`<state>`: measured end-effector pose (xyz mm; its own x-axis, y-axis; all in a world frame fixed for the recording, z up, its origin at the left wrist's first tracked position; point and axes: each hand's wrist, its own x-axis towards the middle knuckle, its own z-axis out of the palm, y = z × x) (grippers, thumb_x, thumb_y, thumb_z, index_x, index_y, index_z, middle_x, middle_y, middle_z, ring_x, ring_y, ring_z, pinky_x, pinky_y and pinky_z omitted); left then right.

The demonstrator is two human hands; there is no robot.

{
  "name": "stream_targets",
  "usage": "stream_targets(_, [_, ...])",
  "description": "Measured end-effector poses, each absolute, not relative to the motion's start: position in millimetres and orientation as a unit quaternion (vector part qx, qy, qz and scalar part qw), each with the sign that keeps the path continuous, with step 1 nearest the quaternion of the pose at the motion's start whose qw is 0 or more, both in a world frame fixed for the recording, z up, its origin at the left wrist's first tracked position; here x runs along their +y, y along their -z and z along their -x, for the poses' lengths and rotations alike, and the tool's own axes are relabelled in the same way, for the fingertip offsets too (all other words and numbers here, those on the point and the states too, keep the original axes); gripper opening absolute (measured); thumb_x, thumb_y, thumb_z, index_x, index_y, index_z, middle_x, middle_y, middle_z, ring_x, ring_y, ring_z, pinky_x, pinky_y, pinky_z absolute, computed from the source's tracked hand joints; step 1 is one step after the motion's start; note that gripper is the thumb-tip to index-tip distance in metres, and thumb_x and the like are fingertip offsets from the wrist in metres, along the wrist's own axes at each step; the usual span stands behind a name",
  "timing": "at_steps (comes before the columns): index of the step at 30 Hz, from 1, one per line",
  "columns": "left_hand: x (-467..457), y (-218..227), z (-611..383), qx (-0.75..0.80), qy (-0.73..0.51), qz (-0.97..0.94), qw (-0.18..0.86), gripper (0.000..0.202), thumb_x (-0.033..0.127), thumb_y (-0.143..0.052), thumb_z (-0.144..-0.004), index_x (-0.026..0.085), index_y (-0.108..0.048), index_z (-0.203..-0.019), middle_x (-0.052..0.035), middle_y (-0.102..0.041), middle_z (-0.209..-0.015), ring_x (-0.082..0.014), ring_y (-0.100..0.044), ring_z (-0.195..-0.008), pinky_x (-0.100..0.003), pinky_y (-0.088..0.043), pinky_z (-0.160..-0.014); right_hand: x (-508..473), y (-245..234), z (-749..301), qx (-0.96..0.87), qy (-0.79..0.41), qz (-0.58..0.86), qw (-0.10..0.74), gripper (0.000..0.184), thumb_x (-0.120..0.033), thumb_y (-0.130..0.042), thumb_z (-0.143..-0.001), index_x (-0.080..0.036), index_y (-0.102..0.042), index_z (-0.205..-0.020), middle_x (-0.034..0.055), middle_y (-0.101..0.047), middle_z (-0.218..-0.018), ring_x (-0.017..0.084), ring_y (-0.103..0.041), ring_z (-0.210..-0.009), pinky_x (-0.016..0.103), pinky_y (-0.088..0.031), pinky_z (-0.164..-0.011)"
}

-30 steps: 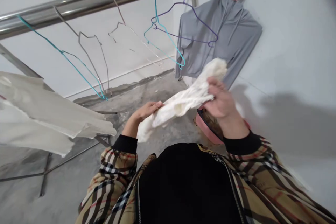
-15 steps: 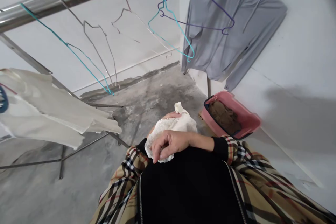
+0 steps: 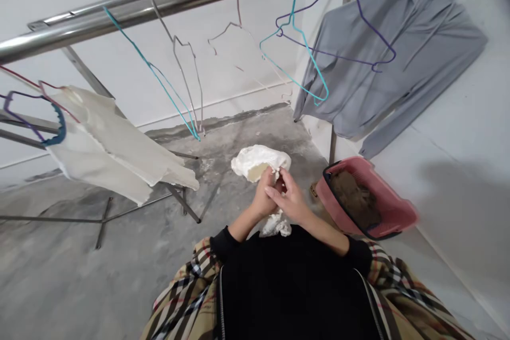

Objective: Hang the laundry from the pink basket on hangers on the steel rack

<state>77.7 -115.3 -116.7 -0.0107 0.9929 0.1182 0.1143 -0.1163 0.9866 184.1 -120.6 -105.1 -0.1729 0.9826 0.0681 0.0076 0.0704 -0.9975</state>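
Observation:
A bunched white garment (image 3: 263,156) is held out in front of my black top, with a cream patch showing on its near side. My left hand (image 3: 263,197) pinches its near edge, fingers curled. Beside it, my right hand (image 3: 294,201) grips the same edge, its thumb reaching across toward the left hand. The fingertips of both hands meet at the gathered cloth, and some fingers are hidden. More crumpled white fabric hangs below the hands, against my top.
Several wire hangers, including a turquoise hanger (image 3: 295,24) and a purple hanger (image 3: 338,58), hang from a metal rail (image 3: 167,6). A cream garment (image 3: 115,154) hangs left, a grey hooded jacket (image 3: 382,53) right. A pink basket (image 3: 392,196) holding brown cloth stands on the concrete floor.
Both hands have come together and moved forward, stretching the garment away from my body. Earlier the right hand lay over the bunched cloth at my waist. The view has shifted left.

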Motion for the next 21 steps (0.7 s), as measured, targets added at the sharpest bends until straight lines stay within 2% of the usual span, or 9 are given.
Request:
stream_targets(2, [-120, 119, -76, 0.489, -0.483, -0.618, 0.381, 0.053, 0.037, -0.072, -0.069, 0.016, -0.055, -0.114, -0.0151, -0.061, -0.117, -0.0304, -0.056, -0.113, -0.048, -0.042, -0.102, -115, 105, -182, -0.540, -0.539, 0.438, 0.475, 0.043, -0.047, -0.060, -0.083, -0.019, -0.056, -0.116, 0.0083, -0.064, -0.110, 0.020, -0.060, -0.097, 0.034, -0.049, -0.087])
stream_targets(4, [-125, 120, -71, 0.465, -0.464, -0.659, 0.365, 0.054, 0.034, -0.071, -0.070, 0.015, -0.055, -0.118, -0.0155, -0.060, -0.119, -0.0312, -0.055, -0.115, -0.048, -0.041, -0.104, -109, 103, -184, -0.521, -0.557, 0.432, 0.481, 0.033, -0.046, -0.052, -0.089, -0.019, -0.061, -0.105, 0.0052, -0.066, -0.097, 0.018, -0.061, -0.087, 0.031, -0.049, -0.081])
stream_targets(8, [-136, 111, -57, 0.429, -0.479, -0.669, 0.372, 0.052, 0.033, -0.065, -0.081, 0.017, -0.052, -0.129, -0.0143, -0.060, -0.126, -0.0271, -0.058, -0.115, -0.042, -0.046, -0.101, -100, 96, -194, -0.534, -0.564, 0.410, 0.478, 0.028, -0.045, -0.052, -0.090, -0.020, -0.062, -0.097, 0.0015, -0.064, -0.085, 0.015, -0.057, -0.076, 0.026, -0.047, -0.072])
stream_targets(10, [-140, 103, -49, 0.447, -0.503, -0.657, 0.341, 0.041, 0.032, -0.060, -0.086, 0.019, -0.056, -0.126, -0.0129, -0.063, -0.122, -0.0231, -0.062, -0.108, -0.037, -0.050, -0.095, -96, 90, -200, -0.542, -0.564, 0.401, 0.477, 0.028, -0.046, -0.052, -0.090, -0.021, -0.061, -0.097, 0.0003, -0.062, -0.082, 0.013, -0.055, -0.073, 0.024, -0.046, -0.069])
stream_targets(13, [-142, 95, -39, 0.531, -0.529, -0.638, 0.179, 0.033, 0.033, -0.064, -0.084, 0.021, -0.063, -0.115, -0.0108, -0.067, -0.110, -0.0214, -0.063, -0.099, -0.036, -0.051, -0.089, -91, 80, -206, -0.551, -0.585, 0.384, 0.455, 0.031, -0.050, -0.051, -0.090, -0.021, -0.059, -0.096, 0.0000, -0.061, -0.082, 0.013, -0.055, -0.070, 0.023, -0.046, -0.066])
stream_targets(15, [-139, 96, -35, 0.584, -0.506, -0.630, 0.074, 0.045, 0.037, -0.073, -0.076, 0.021, -0.063, -0.117, -0.0122, -0.064, -0.115, -0.0259, -0.059, -0.108, -0.042, -0.047, -0.095, -89, 73, -208, -0.581, -0.596, 0.365, 0.417, 0.033, -0.051, -0.051, -0.090, -0.020, -0.060, -0.096, 0.0001, -0.060, -0.080, 0.012, -0.053, -0.067, 0.022, -0.044, -0.062])
stream_targets(16, [-138, 99, -33, 0.600, -0.484, -0.634, 0.057, 0.048, 0.037, -0.075, -0.073, 0.022, -0.064, -0.118, -0.0127, -0.063, -0.119, -0.0276, -0.056, -0.112, -0.044, -0.045, -0.097, -88, 68, -208, -0.608, -0.593, 0.353, 0.392, 0.034, -0.051, -0.050, -0.090, -0.019, -0.060, -0.097, 0.0001, -0.059, -0.079, 0.011, -0.052, -0.066, 0.022, -0.043, -0.061])
stream_targets(18, [-135, 106, -29, 0.609, -0.447, -0.647, 0.102, 0.038, 0.030, -0.069, -0.078, 0.022, -0.066, -0.115, -0.0112, -0.066, -0.114, -0.0261, -0.059, -0.107, -0.043, -0.045, -0.094, -88, 60, -207, -0.674, -0.578, 0.320, 0.331, 0.036, -0.051, -0.050, -0.091, -0.017, -0.063, -0.099, -0.0006, -0.057, -0.074, 0.010, -0.047, -0.062, 0.021, -0.039, -0.058])
stream_targets(21, [-134, 114, -19, 0.602, -0.452, -0.617, 0.231, 0.026, 0.017, -0.055, -0.081, 0.021, -0.071, -0.103, -0.0075, -0.071, -0.097, -0.0198, -0.064, -0.089, -0.033, -0.048, -0.082, -86, 51, -206, -0.740, -0.554, 0.279, 0.260, 0.041, -0.050, -0.049, -0.092, -0.015, -0.067, -0.103, -0.0016, -0.055, -0.066, 0.009, -0.042, -0.057, 0.021, -0.034, -0.054])
